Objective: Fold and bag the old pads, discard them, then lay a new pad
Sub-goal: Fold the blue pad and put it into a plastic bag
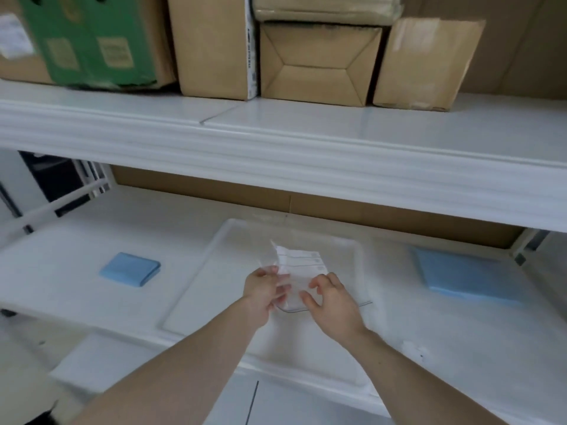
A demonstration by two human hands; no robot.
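Both my hands hold a clear plastic zip bag (299, 266) with a white printed label, above a shallow white tray (196, 283) on the lower shelf. My left hand (265, 291) pinches the bag's left edge. My right hand (333, 297) grips its right lower part, fingers curled. The bag's zip end hangs down between my hands. A small folded blue pad (130, 269) lies on the shelf to the left of the tray. A larger blue pad (463, 276) lies flat to the right of it.
A white upper shelf (276, 139) overhangs the work area and carries several cardboard boxes (319, 61) and a green box (86, 41). Brown cardboard (276, 197) lines the back of the lower shelf. Shelf frame bars (55, 204) stand at the left.
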